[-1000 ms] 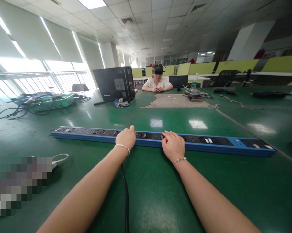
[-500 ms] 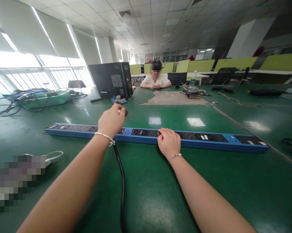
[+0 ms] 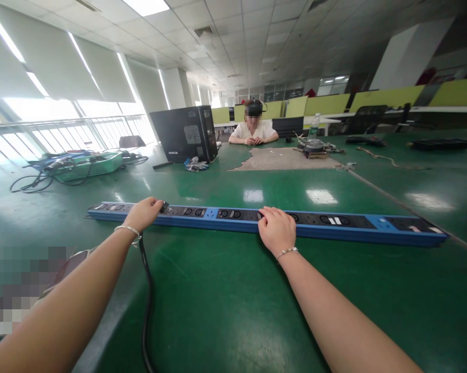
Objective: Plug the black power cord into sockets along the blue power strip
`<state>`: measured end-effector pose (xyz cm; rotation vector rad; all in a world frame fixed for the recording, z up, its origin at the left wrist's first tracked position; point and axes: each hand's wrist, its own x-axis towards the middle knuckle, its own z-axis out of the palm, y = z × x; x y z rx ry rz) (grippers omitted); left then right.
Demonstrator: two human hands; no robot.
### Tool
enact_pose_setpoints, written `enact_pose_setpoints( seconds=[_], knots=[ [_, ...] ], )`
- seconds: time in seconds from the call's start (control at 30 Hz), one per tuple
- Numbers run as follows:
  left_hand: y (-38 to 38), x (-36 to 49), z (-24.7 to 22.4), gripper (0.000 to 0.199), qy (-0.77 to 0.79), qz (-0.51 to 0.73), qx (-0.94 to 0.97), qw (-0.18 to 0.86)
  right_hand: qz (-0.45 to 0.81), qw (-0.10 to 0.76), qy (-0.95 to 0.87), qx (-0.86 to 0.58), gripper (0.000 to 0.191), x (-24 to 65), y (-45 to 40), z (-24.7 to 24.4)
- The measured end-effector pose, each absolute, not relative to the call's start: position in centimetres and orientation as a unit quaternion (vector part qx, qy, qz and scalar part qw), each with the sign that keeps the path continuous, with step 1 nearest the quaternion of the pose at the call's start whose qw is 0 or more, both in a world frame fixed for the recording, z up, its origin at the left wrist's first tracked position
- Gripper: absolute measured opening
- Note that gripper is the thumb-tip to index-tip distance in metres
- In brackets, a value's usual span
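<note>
A long blue power strip with black socket panels lies across the green table. My left hand is closed around a black plug, at the left half of the strip; I cannot tell whether its pins are in a socket. From under that hand a black cable runs down toward me. Right of the strip's middle, my right hand is closed over the strip's near edge, fingers bent across the top. Part of the sockets is hidden beneath it.
Beyond the strip stand a black computer case, gloves and a green basket with cables. Across the table sits a person. A bottle stands near a metal device. A blurred-out object lies at lower left.
My left hand has moved left and down with the plug, from above the strip to its sockets. The right hand keeps its place on the strip. The view has shifted slightly.
</note>
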<state>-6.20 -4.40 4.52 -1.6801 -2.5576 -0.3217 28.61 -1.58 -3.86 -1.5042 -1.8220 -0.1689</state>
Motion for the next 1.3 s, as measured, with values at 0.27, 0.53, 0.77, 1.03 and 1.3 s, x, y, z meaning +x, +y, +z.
enact_pose_setpoints(
  seconds=[0.27, 0.53, 0.77, 1.03, 1.3],
  knots=[
    [-3.4, -5.9, 3.7, 0.048, -0.832, -0.080, -0.548, 0.020, -0.062, 0.380, -0.710, -0.590, 0.032, 28.5, -1.6, -3.8],
    [-2.5, -4.8, 4.2, 0.047, -0.819, -0.009, -0.571, 0.052, -0.062, 0.383, -0.707, -0.592, 0.032, 28.6, -1.5, -3.9],
    [-2.7, -3.0, 3.8, 0.045, -0.803, 0.048, -0.588, 0.088, -0.061, 0.372, -0.712, -0.592, 0.032, 28.6, -1.6, -3.9],
    [-3.6, -1.1, 1.8, 0.039, -0.824, -0.007, -0.556, 0.109, -0.068, 0.376, -0.714, -0.587, 0.031, 28.7, -1.4, -4.0],
    [-1.8, -2.7, 3.0, 0.035, -0.808, 0.015, -0.588, 0.033, -0.063, 0.367, -0.712, -0.596, 0.032, 28.7, -1.5, -3.8]
  ],
)
